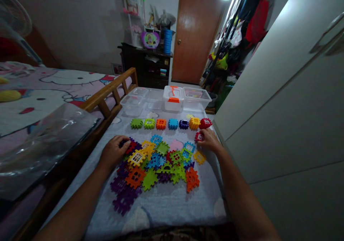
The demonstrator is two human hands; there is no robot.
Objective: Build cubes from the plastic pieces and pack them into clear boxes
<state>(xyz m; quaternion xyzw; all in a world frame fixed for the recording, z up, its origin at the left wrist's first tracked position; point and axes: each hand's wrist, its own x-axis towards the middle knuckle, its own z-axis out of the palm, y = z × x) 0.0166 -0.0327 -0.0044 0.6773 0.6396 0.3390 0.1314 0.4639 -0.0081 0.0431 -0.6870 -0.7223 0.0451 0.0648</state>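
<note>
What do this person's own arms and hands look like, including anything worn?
The left hand and right hand wear no gloves. The left forearm and right forearm are bare, with no sleeve, watch or bracelet showing. A thin ring would be too small to tell.

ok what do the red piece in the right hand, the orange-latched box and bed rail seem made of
Red piece in the right hand: probably smooth moulded plastic, judging by its even colour and grid window.
Orange-latched box: likely smooth plastic; its pale walls look translucent.
Bed rail: apparently wood, perhaps varnished, judging by its brown bars.
</note>
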